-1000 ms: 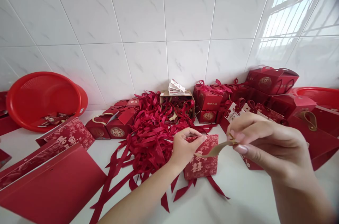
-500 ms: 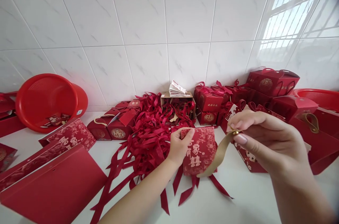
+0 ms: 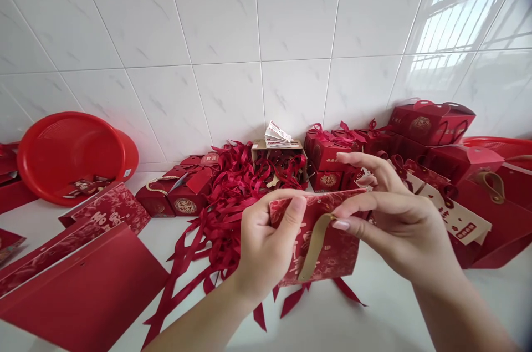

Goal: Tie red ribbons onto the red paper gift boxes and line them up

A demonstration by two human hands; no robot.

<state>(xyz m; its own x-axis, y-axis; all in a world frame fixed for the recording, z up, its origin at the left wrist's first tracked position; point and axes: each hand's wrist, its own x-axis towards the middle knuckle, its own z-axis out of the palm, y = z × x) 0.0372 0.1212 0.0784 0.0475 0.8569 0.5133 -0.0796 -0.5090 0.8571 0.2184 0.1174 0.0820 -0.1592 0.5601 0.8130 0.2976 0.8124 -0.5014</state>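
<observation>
A red patterned gift bag [image 3: 338, 255] with pale lettering is held up over the white table. My left hand [image 3: 270, 241] pinches its upper left part, thumb in front. Between thumb and index finger of my right hand [image 3: 386, 213] is one end of a gold strap [image 3: 315, 249], close to the bag's top edge. The strap's other end hangs down across the bag's front. The other fingers of my right hand are spread. Behind and below the bag lies a heap of dark red ribbons [image 3: 233, 197].
A red basket [image 3: 45, 158] with small packets lies tipped at the left, near flat red bags [image 3: 91, 291]. Against the tiled wall stand red boxes [image 3: 193, 191] and a carton [image 3: 258, 146] topped with cards [image 3: 277, 134]. More boxes [image 3: 432, 125] are stacked at the right.
My right hand has moved left with the gold strap, from beside the bag to its top edge. The bag is now nearer and fills more of the view.
</observation>
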